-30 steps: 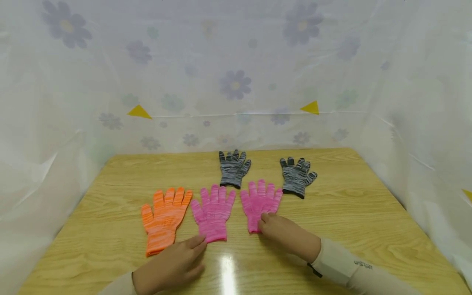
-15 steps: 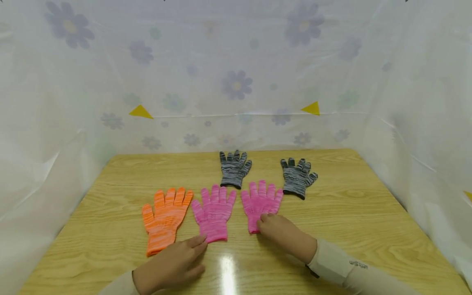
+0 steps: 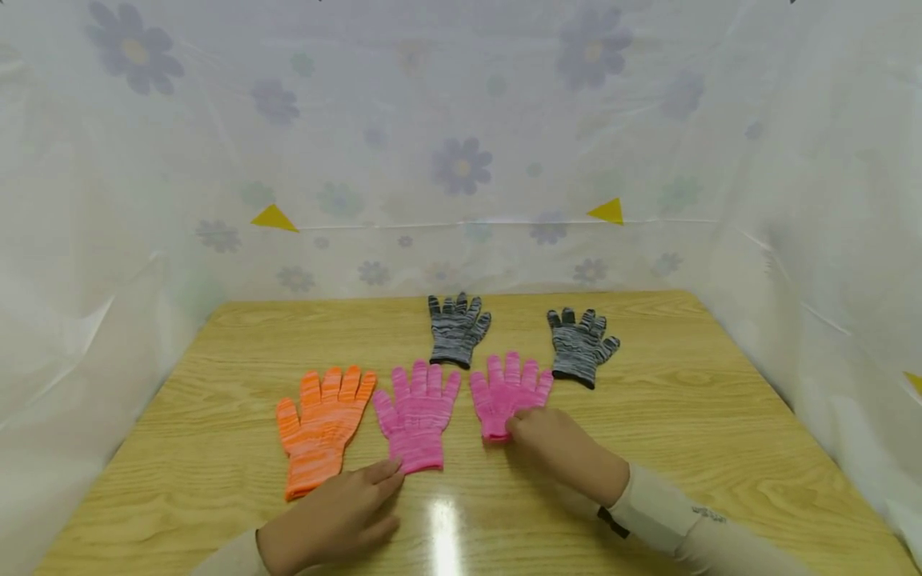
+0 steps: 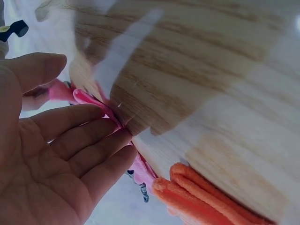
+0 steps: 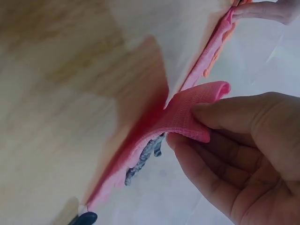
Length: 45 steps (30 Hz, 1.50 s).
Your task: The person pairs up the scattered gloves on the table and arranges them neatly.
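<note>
The person's right hand [image 3: 565, 452] pinched the cuff of a bright pink knitted fabric glove [image 3: 507, 392] just right of centre in the head view. Thumb and forefinger were closed on the cloth, and in the middle of the right wrist view I could see that cuff bent up off the tabletop while the rest of the glove sloped away to the lower left.

The left hand [image 3: 342, 508], at the lower left of the head view, had its fingers nearly straight and its thumb apart, gripping nothing. Its fingertips met the cuff of a second pink knitted glove [image 3: 418, 416], which lay flat near the centre; whether they pressed or merely rested there was hard to make out.

A bright orange knitted glove [image 3: 320, 432] lay left of the pink pair, its cuff just beside the left hand. Farther back were two black-and-grey striped knitted gloves [image 3: 455, 332] [image 3: 579, 348], one at upper centre of the wood-grain tabletop [image 3: 691, 432], the other to its right. Behind hung a whitish flower-printed sheet [image 3: 360, 88] bearing yellow triangles [image 3: 274, 219] [image 3: 608, 212].
</note>
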### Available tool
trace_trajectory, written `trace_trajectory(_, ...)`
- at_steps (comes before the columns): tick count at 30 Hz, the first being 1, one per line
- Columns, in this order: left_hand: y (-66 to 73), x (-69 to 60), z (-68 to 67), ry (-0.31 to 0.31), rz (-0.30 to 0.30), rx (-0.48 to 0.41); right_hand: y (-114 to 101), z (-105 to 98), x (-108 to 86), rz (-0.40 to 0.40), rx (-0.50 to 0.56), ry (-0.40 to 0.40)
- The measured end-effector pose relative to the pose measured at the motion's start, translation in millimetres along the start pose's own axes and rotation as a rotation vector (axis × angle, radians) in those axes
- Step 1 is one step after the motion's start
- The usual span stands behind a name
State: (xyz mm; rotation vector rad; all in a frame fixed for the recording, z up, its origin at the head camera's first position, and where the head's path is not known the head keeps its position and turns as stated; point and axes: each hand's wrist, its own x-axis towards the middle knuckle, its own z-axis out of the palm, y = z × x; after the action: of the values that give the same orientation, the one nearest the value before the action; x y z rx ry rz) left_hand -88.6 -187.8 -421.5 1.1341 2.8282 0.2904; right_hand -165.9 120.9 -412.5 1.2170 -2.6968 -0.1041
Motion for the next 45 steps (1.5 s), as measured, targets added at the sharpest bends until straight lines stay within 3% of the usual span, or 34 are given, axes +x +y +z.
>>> trace_trajectory(12,-1.5,-0.9,3.0,-0.002,-0.007,0.008,18.8,-23.0,2.9,0.1,0.124,0.245)
trace_trajectory(20,-1.4,-0.2,3.3,-0.021,-0.018,-0.001,28.6,-38.2,7.0,0.157,0.14,0.327)
trace_trajectory(30,-1.1,-0.3,3.1,-0.019,-0.023,-0.009,41.5,-56.9,14.6,0.261,0.175,0.345)
trace_trajectory(45,-0.3,0.8,0.9,-0.016,-0.014,-0.014,44.2,-69.4,29.5,0.251,0.189,0.49)
